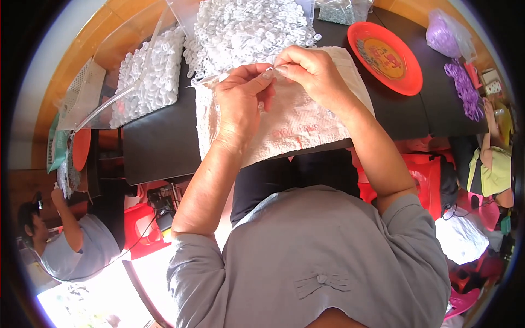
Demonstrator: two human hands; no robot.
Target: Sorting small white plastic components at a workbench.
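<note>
Head | left fingers [256, 84] pinch small pale piece [270, 69]; right fingers [293, 71] pressed together | white-piece heap [246, 33] beyond towel [306, 116] | red plate [412, 77] right

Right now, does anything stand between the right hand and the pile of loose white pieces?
Nothing visible does. The loose white pieces lie just beyond the right hand and the left hand; the red plate sits off to the right, outside that path.

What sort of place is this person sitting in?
Probably a small handwork workshop, though I can't be certain: small white pieces are heaped beyond a cloth on a black table, purple strands lie at the right, and another person is at the left.
</note>
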